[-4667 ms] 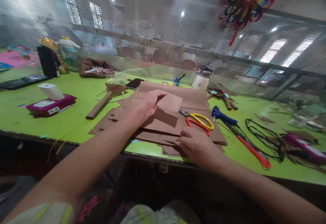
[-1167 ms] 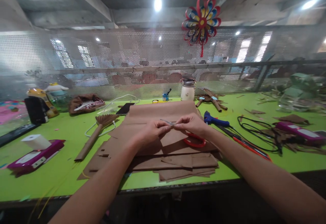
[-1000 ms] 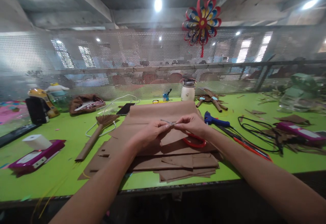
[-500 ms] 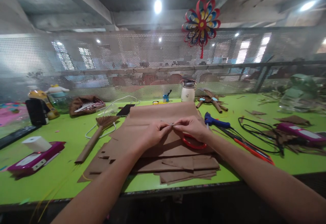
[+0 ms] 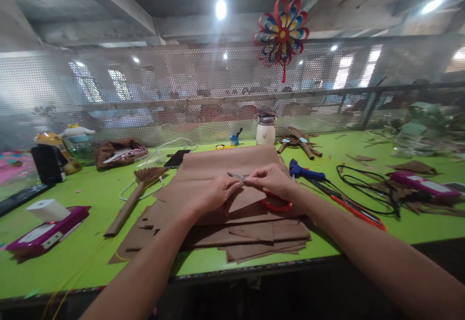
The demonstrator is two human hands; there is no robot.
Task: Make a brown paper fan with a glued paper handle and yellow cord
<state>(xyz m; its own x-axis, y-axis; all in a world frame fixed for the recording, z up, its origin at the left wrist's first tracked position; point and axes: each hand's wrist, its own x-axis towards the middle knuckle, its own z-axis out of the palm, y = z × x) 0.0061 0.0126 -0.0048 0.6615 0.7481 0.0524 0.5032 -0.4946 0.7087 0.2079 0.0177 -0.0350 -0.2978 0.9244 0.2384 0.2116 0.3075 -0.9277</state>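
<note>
My left hand and my right hand meet over a stack of brown paper, fingertips pinched close together. Whatever lies between the fingertips is too small or hidden to name. A pointed metal scissor blade shows just beyond the left fingertips. Under my right hand are the red scissor handles, and the middle of the scissors is covered by that hand. Cut brown pieces lie in front of both hands, near the table edge.
A blue glue gun and an orange-red tool lie right, beside a coiled black cable. A pleated brown paper piece and purple power strip are left. A white bottle stands behind the stack.
My left hand has dropped slightly and drawn a little apart from the right fingertips. More of the scissor blade now shows. The whole view has shifted slightly.
</note>
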